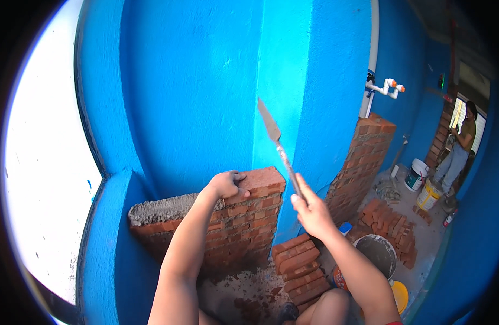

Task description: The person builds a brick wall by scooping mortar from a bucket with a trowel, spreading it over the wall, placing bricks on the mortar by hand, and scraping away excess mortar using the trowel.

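My left hand (227,186) grips the near end of a red brick (263,179), thumb on its front face and fingers over the top. The brick sits at the right end of a low brick wall (249,219). Left of my hand, a thick bed of grey mortar (163,209) covers the wall's top. My right hand (313,212) is closed round the handle of a pointed trowel (269,120). Its blade tilts up and to the left, in front of the blue wall and apart from the bricks.
Loose bricks (296,254) are stacked near my knee, with another brick pile (387,225) farther right. Beside these stands a bucket of grey mortar (375,254). A taller brick wall (360,162) stands beyond, below white pipes (389,86). Another person (459,146) stands far right by buckets.
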Motion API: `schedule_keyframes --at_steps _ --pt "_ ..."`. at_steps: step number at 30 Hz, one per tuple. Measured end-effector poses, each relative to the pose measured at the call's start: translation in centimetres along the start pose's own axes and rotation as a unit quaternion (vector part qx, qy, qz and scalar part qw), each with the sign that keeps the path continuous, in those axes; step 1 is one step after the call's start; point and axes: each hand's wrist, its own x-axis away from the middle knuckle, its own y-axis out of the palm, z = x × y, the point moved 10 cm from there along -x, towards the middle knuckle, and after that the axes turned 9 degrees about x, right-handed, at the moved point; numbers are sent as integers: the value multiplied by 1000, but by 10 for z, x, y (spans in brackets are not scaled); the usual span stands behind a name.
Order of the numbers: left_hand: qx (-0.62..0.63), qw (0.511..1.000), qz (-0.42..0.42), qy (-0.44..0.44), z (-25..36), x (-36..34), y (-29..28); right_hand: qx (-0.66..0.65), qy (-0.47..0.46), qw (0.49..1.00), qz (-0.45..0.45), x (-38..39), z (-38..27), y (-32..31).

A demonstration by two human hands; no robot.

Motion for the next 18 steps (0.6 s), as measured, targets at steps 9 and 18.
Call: schedule_keyframes --at_steps 9,18 --pt "37 999 9 23 -8 -4 4 59 68 995 -37 -29 24 40" --pt "62 998 13 4 -9 1 -1 -29 183 971 -148 -19 36 54"
